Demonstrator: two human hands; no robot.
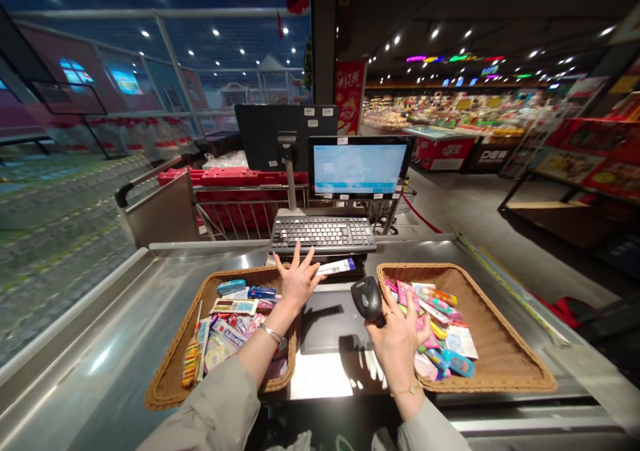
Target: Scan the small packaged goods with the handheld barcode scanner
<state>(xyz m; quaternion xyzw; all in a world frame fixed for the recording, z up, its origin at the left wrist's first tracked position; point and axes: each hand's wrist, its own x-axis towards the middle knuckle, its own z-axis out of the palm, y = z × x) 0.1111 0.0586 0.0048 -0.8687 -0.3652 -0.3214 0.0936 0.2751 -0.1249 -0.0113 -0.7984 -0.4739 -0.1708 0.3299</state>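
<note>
My left hand reaches over the front of the keyboard, several fingers spread. Between its thumb and forefinger is the end of a slim white package with a blue tip; its contents cannot be made out. A black handheld barcode scanner is in my right hand, its head tilted toward the middle and its handle mostly hidden by the hand. Beneath my left forearm stands a wicker basket of small packaged goods. Another wicker basket, beside my right hand, holds colourful small packs.
A lit monitor stands behind the keyboard, with a second, dark screen facing away. Between the baskets lies a dark flat panel in the metal counter. A shopping cart stands beyond the counter.
</note>
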